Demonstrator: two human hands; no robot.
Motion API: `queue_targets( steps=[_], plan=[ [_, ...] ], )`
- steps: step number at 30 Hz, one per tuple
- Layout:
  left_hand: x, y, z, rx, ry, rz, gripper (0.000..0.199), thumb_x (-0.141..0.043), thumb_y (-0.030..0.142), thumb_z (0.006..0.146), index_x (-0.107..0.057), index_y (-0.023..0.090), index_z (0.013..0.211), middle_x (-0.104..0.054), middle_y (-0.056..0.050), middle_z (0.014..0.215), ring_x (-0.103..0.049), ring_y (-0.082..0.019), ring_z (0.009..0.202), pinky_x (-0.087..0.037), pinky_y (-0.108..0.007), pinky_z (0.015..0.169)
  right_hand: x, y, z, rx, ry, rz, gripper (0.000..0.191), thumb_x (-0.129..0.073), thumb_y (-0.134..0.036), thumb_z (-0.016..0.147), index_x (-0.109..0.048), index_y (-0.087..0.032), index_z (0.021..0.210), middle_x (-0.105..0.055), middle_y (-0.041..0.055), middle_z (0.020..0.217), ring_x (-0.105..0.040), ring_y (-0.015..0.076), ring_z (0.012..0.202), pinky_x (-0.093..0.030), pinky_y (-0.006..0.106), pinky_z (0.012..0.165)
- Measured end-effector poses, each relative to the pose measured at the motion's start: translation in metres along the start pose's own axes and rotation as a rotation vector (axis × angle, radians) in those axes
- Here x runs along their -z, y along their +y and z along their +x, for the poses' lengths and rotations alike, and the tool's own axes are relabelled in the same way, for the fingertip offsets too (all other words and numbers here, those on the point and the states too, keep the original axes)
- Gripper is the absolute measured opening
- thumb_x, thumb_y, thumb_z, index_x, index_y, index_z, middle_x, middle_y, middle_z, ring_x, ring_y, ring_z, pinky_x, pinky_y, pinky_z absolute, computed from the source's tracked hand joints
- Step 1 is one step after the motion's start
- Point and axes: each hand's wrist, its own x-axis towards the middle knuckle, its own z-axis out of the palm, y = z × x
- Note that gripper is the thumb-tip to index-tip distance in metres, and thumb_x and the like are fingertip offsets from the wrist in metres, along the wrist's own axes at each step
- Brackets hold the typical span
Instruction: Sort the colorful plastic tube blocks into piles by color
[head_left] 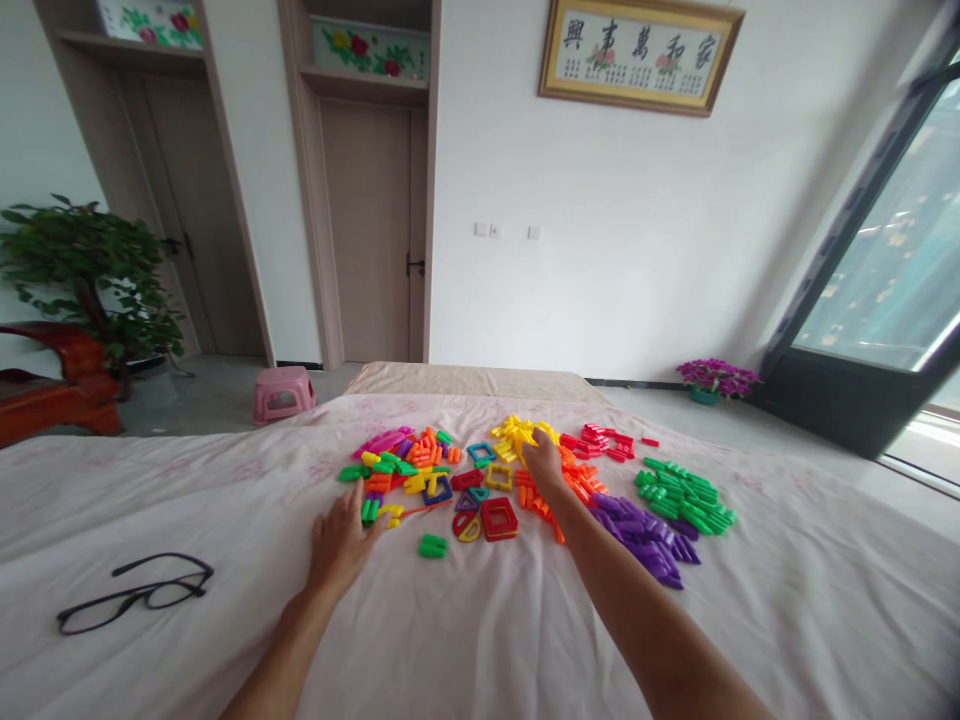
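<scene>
Colourful plastic pieces lie on a pale cloth. My right hand (541, 460) reaches to the yellow pile (514, 432); its fingertips are partly hidden and I cannot make out a piece in them. My left hand (346, 530) is at the left edge of the mixed pile (386, 465), fingers apart, beside green and yellow pieces. Orange pieces (581, 478) lie under and beside my right wrist. Red pieces (600, 441), green pieces (684, 495) and purple pieces (645, 535) form separate piles to the right. Between the hands are square frames, including a red one (499, 519).
Black-framed glasses (139, 594) rest on the cloth (187, 660) at the left. A single green piece (433, 546) lies nearer me. Beyond the cloth are a pink stool (284, 394), a potted plant (86, 270) and purple flowers (718, 376).
</scene>
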Motion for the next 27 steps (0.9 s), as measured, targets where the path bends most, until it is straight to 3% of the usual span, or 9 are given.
queue_targets(
  steps=[3,5,7,12,18,22,27],
  plan=[
    [-0.015,0.002,-0.004,-0.029,-0.081,0.16,0.089,-0.049,0.063,0.085,-0.029,0.016,0.158,-0.045,-0.024,0.154,-0.037,-0.037,0.145,-0.021,-0.062,0.116,-0.006,0.005,-0.037,0.013,-0.185,0.068,0.032,-0.055,-0.027,0.079,-0.074,-0.016,0.103,-0.075,0.0081,0.091,-0.071,0.0234,0.085,-0.057,0.036,0.076],
    [-0.018,0.006,-0.001,-0.021,-0.067,0.2,0.09,-0.047,0.064,0.086,-0.028,0.014,0.159,-0.045,-0.026,0.154,-0.037,-0.037,0.144,-0.021,-0.062,0.115,-0.007,0.001,-0.069,0.128,-0.353,0.052,0.028,-0.057,-0.028,0.083,-0.074,-0.019,0.104,-0.076,0.0077,0.099,-0.07,0.0241,0.092,-0.056,0.037,0.083],
    [-0.021,0.01,0.004,-0.021,-0.026,0.207,0.088,-0.045,0.061,0.088,-0.028,0.011,0.158,-0.047,-0.028,0.151,-0.039,-0.038,0.142,-0.022,-0.062,0.114,-0.003,-0.008,-0.097,0.254,-0.432,-0.037,0.025,-0.057,-0.029,0.089,-0.074,-0.022,0.105,-0.074,0.0071,0.105,-0.068,0.0234,0.098,-0.052,0.037,0.09],
    [-0.023,0.014,0.014,-0.034,-0.056,0.187,0.087,-0.049,0.058,0.088,-0.025,0.013,0.159,-0.045,-0.026,0.153,-0.04,-0.037,0.141,-0.024,-0.058,0.113,0.011,-0.032,-0.132,0.366,-0.431,-0.196,0.024,-0.05,-0.029,0.098,-0.073,-0.022,0.103,-0.072,0.0064,0.097,-0.064,0.0211,0.094,-0.047,0.032,0.087],
    [-0.016,0.017,-0.003,-0.047,-0.041,0.193,0.097,-0.046,0.064,0.087,-0.015,0.01,0.161,-0.041,-0.027,0.156,-0.04,-0.036,0.142,-0.025,-0.054,0.114,0.015,-0.034,-0.143,0.397,-0.424,-0.238,0.027,-0.045,-0.031,0.102,-0.071,-0.023,0.108,-0.071,0.0062,0.099,-0.061,0.0209,0.094,-0.044,0.032,0.088],
    [-0.008,0.006,-0.012,-0.024,-0.092,0.249,0.104,-0.043,0.073,0.084,-0.015,0.009,0.162,-0.04,-0.025,0.158,-0.035,-0.036,0.146,-0.022,-0.056,0.117,0.019,-0.034,-0.146,0.403,-0.388,-0.231,0.027,-0.049,-0.033,0.101,-0.07,-0.024,0.114,-0.07,0.0076,0.111,-0.059,0.023,0.102,-0.043,0.036,0.093],
    [0.01,-0.022,-0.004,0.084,-0.22,0.341,0.077,-0.024,0.064,0.093,-0.04,0.022,0.156,-0.036,-0.014,0.164,-0.028,-0.034,0.151,-0.018,-0.056,0.119,0.02,-0.046,-0.151,0.455,-0.329,-0.245,0.026,-0.054,-0.027,0.098,-0.069,-0.025,0.119,-0.068,0.0079,0.12,-0.054,0.0253,0.113,-0.038,0.039,0.1]
  ],
)
